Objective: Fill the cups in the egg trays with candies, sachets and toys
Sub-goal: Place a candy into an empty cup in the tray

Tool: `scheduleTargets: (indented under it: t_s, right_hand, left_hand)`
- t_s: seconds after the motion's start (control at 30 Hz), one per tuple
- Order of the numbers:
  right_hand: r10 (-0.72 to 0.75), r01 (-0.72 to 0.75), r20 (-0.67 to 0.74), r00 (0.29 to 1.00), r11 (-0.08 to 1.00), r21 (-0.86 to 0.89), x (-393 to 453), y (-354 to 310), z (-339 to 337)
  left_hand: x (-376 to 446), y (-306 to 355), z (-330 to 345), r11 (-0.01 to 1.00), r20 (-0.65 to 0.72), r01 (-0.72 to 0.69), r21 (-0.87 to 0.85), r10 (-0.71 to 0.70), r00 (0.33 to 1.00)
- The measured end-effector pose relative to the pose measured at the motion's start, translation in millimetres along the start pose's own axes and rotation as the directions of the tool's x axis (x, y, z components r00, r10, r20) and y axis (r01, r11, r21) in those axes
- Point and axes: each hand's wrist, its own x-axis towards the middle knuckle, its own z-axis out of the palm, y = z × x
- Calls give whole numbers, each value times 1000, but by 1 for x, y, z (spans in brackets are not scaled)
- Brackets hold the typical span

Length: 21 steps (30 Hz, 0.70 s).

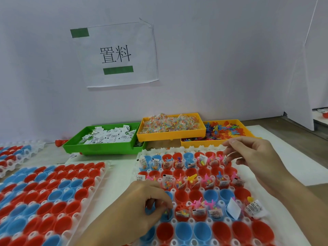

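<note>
Three white egg trays lie on the table, each holding red and blue cups. One tray (179, 241) sits under both hands, a second (99, 176) lies just to its left, and a third (38, 146) is cut off at the far left edge. Three bins stand along the wall behind them. A green bin (99, 148) holds white sachets (108, 135). One yellow bin (170, 135) is heaped with clear candy packets (170, 124) and rests partly on the green bin's rim. Another yellow bin (198, 143), beside it, holds small plastic toys (225, 130) in mixed colours.

On the near tray, three rows of cups already hold candies, sachets and toys; the rows between them hold none. Cups in the left tray look bare.

Fingers of the left hand (142, 206) are curled down into a blue cup (166, 214), pinching something small that is too hidden to name. Fingers of the right hand (255, 157) hang loosely curled over the tray's far right corner, just above a sachet (225, 160); whether they touch it is unclear.

One paper sign (115, 54) is taped to the wall. Something red (60, 142) lies left of the green bin, hard to make out.
</note>
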Motion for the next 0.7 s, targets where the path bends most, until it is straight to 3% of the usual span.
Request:
scheduleTargets:
  t_s: [0.7]
  right_hand:
    - [-15, 15, -1, 1000, 1000, -5, 0, 1, -2]
  left_hand:
    - [-1, 1, 0, 994, 17, 52, -96, -51, 999]
